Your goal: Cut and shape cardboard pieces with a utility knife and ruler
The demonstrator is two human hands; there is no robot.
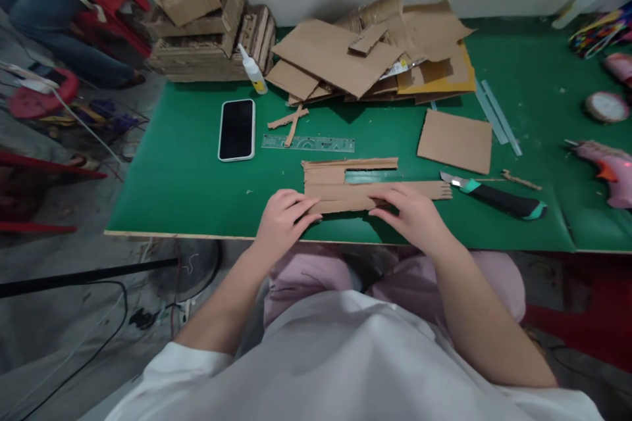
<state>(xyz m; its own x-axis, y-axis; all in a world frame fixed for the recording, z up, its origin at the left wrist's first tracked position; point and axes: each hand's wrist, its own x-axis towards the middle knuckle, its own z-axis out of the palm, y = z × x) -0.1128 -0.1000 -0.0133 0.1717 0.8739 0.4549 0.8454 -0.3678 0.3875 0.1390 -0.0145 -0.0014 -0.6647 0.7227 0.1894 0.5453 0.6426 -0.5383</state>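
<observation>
Near the front edge of the green table, my left hand (286,218) pinches the left end of a narrow cardboard strip (344,206). The same strip's right end is between the thumb and fingers of my right hand (413,216). Directly behind it lies a larger cardboard piece (323,175) with a rectangular gap on its right side. A longer band of cardboard (439,191) reaches out past my right hand, its end cut into small teeth. Whether the strip touches these pieces is hard to tell. A utility knife (503,198) with its blade out rests right of my right hand.
Behind my hands are a clear ruler (309,143), a phone (237,130), a glue bottle (253,71) and a square cardboard piece (455,141). Cardboard sheets (340,56) and stacked cardboard parts (192,46) stand by the wall. A pink glue gun (609,171) lies at right.
</observation>
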